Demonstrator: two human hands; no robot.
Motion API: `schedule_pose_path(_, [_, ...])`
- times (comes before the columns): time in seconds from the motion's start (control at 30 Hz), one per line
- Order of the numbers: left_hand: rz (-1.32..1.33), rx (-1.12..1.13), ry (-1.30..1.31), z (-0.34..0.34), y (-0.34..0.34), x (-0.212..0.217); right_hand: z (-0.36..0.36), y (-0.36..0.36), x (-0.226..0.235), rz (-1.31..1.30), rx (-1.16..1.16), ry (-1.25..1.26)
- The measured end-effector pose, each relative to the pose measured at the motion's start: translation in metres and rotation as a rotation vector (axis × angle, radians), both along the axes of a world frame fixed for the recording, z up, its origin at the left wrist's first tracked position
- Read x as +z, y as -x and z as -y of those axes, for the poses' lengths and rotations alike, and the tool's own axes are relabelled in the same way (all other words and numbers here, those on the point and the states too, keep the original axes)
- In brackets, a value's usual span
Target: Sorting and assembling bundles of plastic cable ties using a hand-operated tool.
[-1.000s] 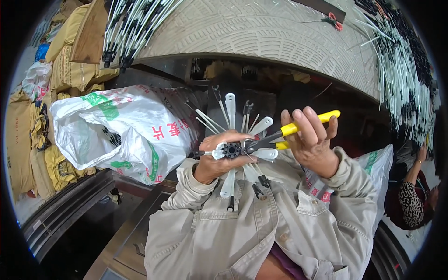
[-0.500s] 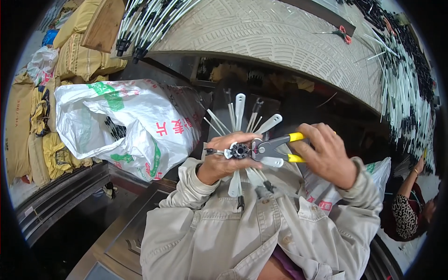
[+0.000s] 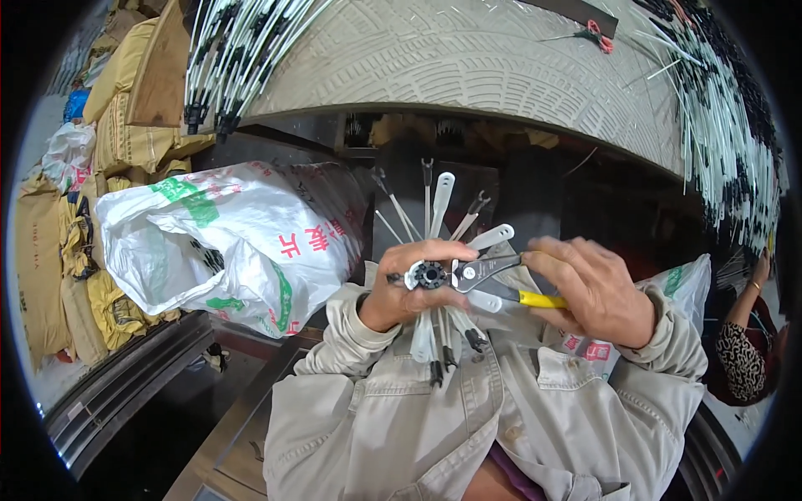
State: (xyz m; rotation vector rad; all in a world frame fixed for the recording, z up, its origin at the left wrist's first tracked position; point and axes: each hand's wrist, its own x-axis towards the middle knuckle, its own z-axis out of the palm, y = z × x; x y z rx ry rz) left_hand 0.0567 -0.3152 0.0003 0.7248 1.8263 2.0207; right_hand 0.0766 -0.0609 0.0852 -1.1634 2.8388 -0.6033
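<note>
My left hand (image 3: 393, 288) grips a black round hub (image 3: 431, 275), its fingers closed around it. From the hub, white paddle-shaped strips (image 3: 443, 204) and thin rods with black forked tips (image 3: 428, 179) spread out in all directions. My right hand (image 3: 600, 288) is wrapped over the handles of pincers (image 3: 469, 272) with dark metal arms and yellow grips. Only the lower yellow grip shows well; fingers cover the upper one. The pincers' jaws are against the hub's right side, and my left hand partly hides what they bite on.
An open white woven sack (image 3: 242, 225) with black parts inside stands at left. Ahead is a textured table (image 3: 468, 63) bearing bundled rods (image 3: 242, 54), red-handled scissors (image 3: 597, 36) and a large rod pile (image 3: 727, 125). Another person's arm (image 3: 743, 317) shows at far right. Brown sacks (image 3: 38, 259) line the left.
My right hand has moved slightly right and further over the pincers' handles, now covering the upper yellow grip. The pincers have tilted, and the rods and strips round the hub have shifted.
</note>
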Motion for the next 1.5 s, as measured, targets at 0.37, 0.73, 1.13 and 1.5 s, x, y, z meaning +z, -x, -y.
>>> schedule_pose_path(0.37, [0.006,-0.041,0.011,-0.003,0.006,0.002,0.0,-0.014,-0.012,0.07,0.008,-0.041])
schedule_pose_path(0.73, [-0.125,-0.177,-0.051,-0.004,0.008,-0.004,-0.024,0.001,-0.031,1.442,0.081,0.875])
schedule_pose_path(1.13, [-0.009,0.281,-0.001,-0.015,-0.019,-0.009,0.009,-0.014,-0.048,0.037,-0.174,-0.018])
schedule_pose_path(1.5, [0.044,0.205,-0.039,-0.011,-0.009,-0.008,-0.002,0.004,-0.049,0.316,-0.048,0.04])
